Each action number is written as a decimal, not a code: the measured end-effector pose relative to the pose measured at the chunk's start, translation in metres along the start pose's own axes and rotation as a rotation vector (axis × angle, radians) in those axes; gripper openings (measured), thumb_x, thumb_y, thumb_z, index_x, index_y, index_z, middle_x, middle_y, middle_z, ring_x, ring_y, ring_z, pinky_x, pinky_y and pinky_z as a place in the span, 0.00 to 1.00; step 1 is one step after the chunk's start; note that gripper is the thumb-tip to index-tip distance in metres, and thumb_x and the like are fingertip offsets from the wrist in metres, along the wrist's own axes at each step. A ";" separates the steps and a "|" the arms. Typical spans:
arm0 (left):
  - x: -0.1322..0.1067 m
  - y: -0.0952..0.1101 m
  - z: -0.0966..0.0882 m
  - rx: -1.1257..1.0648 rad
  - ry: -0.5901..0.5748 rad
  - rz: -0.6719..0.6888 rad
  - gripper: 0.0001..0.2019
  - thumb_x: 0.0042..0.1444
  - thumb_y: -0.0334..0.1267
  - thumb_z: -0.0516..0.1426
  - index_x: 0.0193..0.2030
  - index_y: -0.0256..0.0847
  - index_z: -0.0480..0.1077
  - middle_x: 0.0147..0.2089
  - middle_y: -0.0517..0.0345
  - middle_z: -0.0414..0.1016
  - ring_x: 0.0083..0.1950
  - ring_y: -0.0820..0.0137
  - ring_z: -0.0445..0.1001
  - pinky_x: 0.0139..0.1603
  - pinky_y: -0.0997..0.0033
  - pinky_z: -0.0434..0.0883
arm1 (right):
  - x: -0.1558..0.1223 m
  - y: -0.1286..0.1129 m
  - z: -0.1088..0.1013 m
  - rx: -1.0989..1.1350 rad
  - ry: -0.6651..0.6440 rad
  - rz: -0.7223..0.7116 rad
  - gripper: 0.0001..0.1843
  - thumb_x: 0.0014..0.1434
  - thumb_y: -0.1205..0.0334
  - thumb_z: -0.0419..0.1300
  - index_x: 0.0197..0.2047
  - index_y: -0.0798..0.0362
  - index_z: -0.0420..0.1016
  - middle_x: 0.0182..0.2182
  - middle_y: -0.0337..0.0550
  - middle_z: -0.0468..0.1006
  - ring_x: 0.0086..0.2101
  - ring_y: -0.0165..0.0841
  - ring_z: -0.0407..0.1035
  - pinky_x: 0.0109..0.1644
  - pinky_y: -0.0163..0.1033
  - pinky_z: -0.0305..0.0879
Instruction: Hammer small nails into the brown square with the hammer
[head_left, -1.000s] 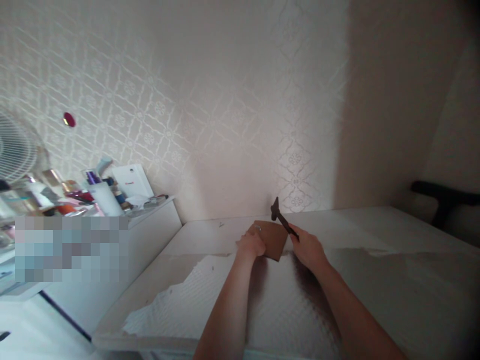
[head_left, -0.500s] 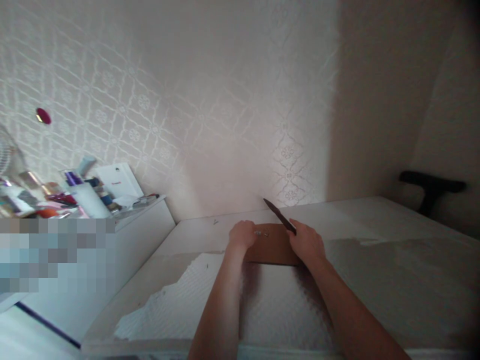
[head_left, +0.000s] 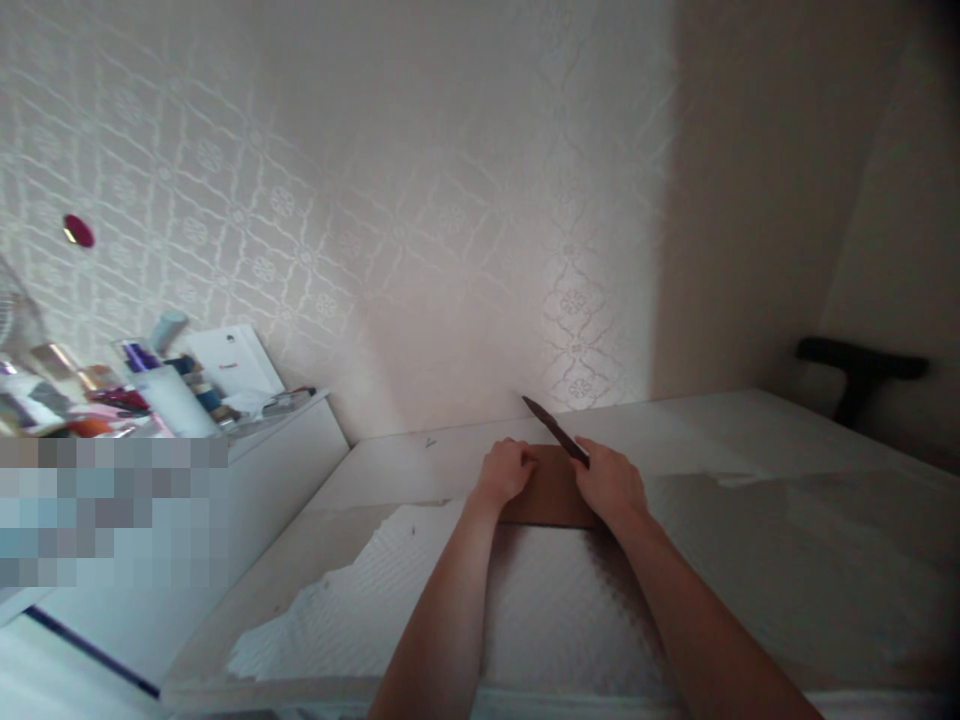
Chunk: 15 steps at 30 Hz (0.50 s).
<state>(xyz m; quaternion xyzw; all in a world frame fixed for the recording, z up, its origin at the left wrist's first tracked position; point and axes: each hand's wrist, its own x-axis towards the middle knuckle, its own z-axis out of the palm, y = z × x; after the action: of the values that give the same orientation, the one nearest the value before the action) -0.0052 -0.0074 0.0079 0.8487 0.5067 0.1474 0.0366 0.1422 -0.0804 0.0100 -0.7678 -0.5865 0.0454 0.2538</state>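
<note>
A brown rectangular board (head_left: 551, 495) lies in front of me on a crumpled white sheet (head_left: 360, 590) with a quilted texture. My right hand (head_left: 611, 482) is closed around the handle of a dark knife (head_left: 549, 420), whose blade points up and to the left over the board's far edge. This hand rests at the board's right side. My left hand (head_left: 510, 470) is on the board's left part, fingers curled and pressed together. Whatever lies under or in those fingers is hidden.
At the left, a white cabinet (head_left: 281, 480) carries several bottles and tubes, among them a pale bottle (head_left: 176, 400), and a white box (head_left: 234, 360) leaning on the wall. A black T-shaped object (head_left: 859, 365) stands beyond the table's right edge. The patterned wall (head_left: 450, 250) rises behind the table.
My left hand has moved right across the board and now covers the spot where small shiny bits showed. My right hand and the knife have hardly moved.
</note>
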 end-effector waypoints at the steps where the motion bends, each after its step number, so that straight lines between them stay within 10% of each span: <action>1: 0.000 0.001 0.001 -0.003 0.010 -0.011 0.08 0.55 0.36 0.55 0.39 0.42 0.74 0.42 0.53 0.74 0.45 0.65 0.70 0.48 0.69 0.67 | 0.000 0.000 0.000 -0.001 -0.003 0.001 0.21 0.60 0.61 0.51 0.56 0.51 0.67 0.42 0.51 0.77 0.43 0.40 0.71 0.45 0.40 0.63; 15: 0.006 0.001 -0.006 -0.318 0.200 -0.211 0.05 0.53 0.31 0.55 0.33 0.38 0.73 0.36 0.57 0.77 0.39 0.71 0.73 0.42 0.75 0.67 | 0.001 0.000 0.000 0.007 -0.012 -0.004 0.19 0.59 0.61 0.51 0.53 0.50 0.69 0.40 0.49 0.77 0.43 0.39 0.71 0.45 0.39 0.63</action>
<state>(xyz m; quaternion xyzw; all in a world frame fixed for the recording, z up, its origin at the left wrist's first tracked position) -0.0038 -0.0032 0.0155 0.7556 0.5642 0.3043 0.1350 0.1425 -0.0798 0.0102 -0.7654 -0.5893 0.0515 0.2532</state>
